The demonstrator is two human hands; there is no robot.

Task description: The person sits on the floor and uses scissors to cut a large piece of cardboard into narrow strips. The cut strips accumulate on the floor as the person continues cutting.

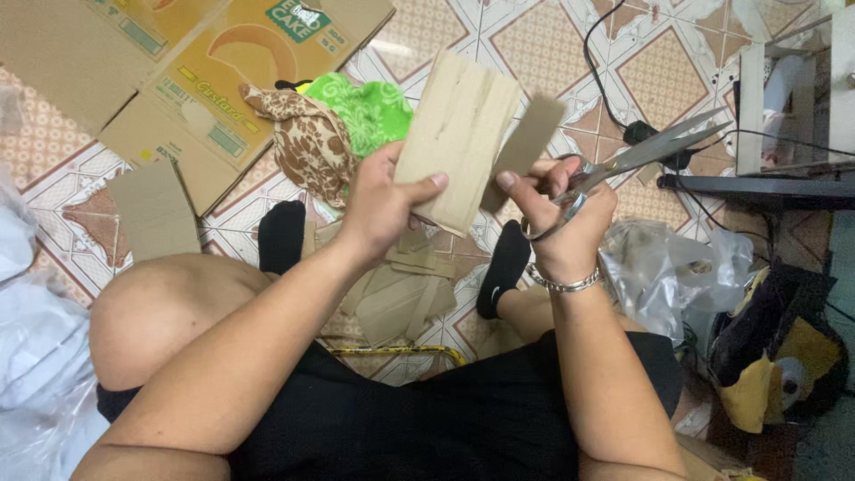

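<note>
Your left hand [378, 207] covers the lower left corner of the cardboard piece [459, 138] it grips, so you cannot see that edge. Behind the piece, just beside your right hand [563, 223], a darker cardboard strip [527, 147] is half hidden. The scissors [637, 156] handles vanish inside your right fingers, and the blades are blurred. Below both grips, your forearms hide most of the cardboard scraps [401, 298].
</note>
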